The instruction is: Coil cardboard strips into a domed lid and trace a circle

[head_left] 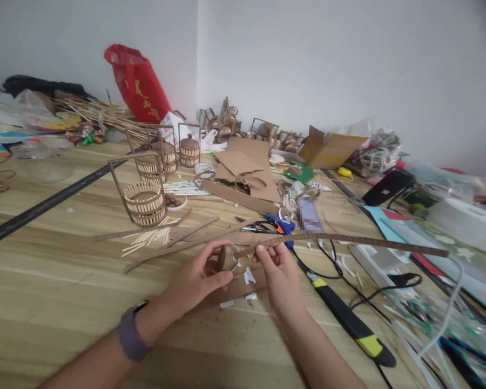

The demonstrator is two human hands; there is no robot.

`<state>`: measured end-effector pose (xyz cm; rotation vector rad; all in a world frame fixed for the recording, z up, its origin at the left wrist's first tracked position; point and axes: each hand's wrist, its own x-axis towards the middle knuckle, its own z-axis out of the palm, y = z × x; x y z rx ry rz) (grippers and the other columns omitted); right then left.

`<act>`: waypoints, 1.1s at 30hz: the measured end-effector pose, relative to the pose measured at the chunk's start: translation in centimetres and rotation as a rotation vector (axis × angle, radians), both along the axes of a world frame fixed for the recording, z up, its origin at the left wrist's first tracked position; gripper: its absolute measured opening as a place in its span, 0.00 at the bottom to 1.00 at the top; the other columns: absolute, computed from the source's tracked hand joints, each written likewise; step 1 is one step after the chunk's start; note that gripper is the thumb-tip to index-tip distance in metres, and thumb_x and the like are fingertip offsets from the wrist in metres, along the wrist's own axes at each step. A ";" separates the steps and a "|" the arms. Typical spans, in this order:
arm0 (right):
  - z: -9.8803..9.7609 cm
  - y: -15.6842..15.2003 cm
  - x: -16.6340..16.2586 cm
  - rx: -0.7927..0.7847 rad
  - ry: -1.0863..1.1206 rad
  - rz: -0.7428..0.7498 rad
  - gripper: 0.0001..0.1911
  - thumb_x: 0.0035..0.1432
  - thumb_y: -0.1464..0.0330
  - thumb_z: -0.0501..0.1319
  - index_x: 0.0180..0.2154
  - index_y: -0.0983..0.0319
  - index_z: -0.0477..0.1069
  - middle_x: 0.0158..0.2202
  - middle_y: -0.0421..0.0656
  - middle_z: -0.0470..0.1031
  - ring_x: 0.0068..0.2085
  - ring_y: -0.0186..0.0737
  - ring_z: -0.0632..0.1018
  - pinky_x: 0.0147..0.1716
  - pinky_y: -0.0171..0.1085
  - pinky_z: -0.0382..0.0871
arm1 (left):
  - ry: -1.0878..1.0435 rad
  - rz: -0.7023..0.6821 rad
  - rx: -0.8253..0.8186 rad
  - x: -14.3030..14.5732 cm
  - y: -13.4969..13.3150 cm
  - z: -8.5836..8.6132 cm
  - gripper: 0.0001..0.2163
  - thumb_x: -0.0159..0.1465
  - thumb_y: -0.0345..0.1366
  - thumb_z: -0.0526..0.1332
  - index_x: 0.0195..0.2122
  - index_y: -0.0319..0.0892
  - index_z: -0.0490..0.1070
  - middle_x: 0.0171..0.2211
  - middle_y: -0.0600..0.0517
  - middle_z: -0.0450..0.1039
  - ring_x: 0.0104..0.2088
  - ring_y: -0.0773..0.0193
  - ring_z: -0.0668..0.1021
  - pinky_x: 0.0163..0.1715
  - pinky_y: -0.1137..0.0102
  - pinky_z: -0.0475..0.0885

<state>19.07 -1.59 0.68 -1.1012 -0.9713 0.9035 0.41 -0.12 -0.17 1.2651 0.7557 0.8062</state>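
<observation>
My left hand (206,270) is closed around a small round brown cardboard piece with a pale ring (234,256) at its side. Between the thumb and fingers of my right hand (278,267) is a long, narrow cardboard strip (348,238), which stretches far out to the right. The strip's near end reaches the ring by my left fingers; whether it is attached there I cannot tell. Just beyond my hands lie a blue glue gun (278,222) and scissors (259,227). White paper scraps (249,275) lie on cardboard below my hands.
An open slatted basket (144,202) with a tall handle stands left, near loose short sticks (150,236). Lidded baskets (189,150) stand behind it. Cut cardboard (247,162) lies in the middle. A black-and-yellow utility knife (348,316) and cables lie right.
</observation>
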 end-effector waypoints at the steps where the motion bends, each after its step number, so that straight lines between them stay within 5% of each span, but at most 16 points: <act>1: -0.1 0.1 0.0 0.014 0.025 0.004 0.19 0.50 0.53 0.72 0.34 0.58 0.71 0.28 0.38 0.76 0.28 0.35 0.74 0.30 0.35 0.69 | -0.033 0.010 -0.035 0.0 0.1 0.1 0.30 0.57 0.50 0.71 0.57 0.48 0.65 0.49 0.47 0.70 0.39 0.60 0.76 0.34 0.66 0.75; 9: -0.5 0.2 0.0 -0.037 0.173 0.054 0.21 0.44 0.57 0.76 0.37 0.58 0.73 0.29 0.36 0.75 0.29 0.34 0.73 0.32 0.34 0.68 | -0.107 0.043 -0.098 0.1 0.1 0.6 0.31 0.53 0.56 0.73 0.52 0.44 0.69 0.47 0.46 0.70 0.36 0.62 0.75 0.33 0.67 0.74; 16: -0.7 0.1 -0.4 -0.106 0.198 0.098 0.24 0.41 0.55 0.77 0.36 0.59 0.73 0.27 0.35 0.74 0.27 0.33 0.72 0.28 0.33 0.67 | 0.021 -0.257 0.030 -0.4 -0.2 0.5 0.26 0.55 0.55 0.71 0.48 0.43 0.73 0.33 0.55 0.66 0.29 0.65 0.71 0.28 0.71 0.69; 26: -0.8 -0.5 -1.2 -0.276 0.195 0.289 0.25 0.44 0.48 0.74 0.32 0.61 0.73 0.19 0.33 0.66 0.23 0.32 0.63 0.22 0.31 0.53 | 0.172 -0.265 0.339 -0.7 -0.2 0.8 0.29 0.55 0.60 0.68 0.48 0.43 0.77 0.47 0.47 0.72 0.42 0.56 0.74 0.41 0.66 0.69; 33: -0.4 -0.7 -1.8 -0.394 0.347 0.389 0.26 0.38 0.51 0.77 0.23 0.62 0.68 0.17 0.33 0.64 0.22 0.30 0.62 0.25 0.31 0.55 | 0.186 -0.279 0.487 -0.7 -0.4 1.3 0.32 0.53 0.65 0.66 0.46 0.43 0.77 0.45 0.46 0.75 0.46 0.52 0.75 0.48 0.62 0.70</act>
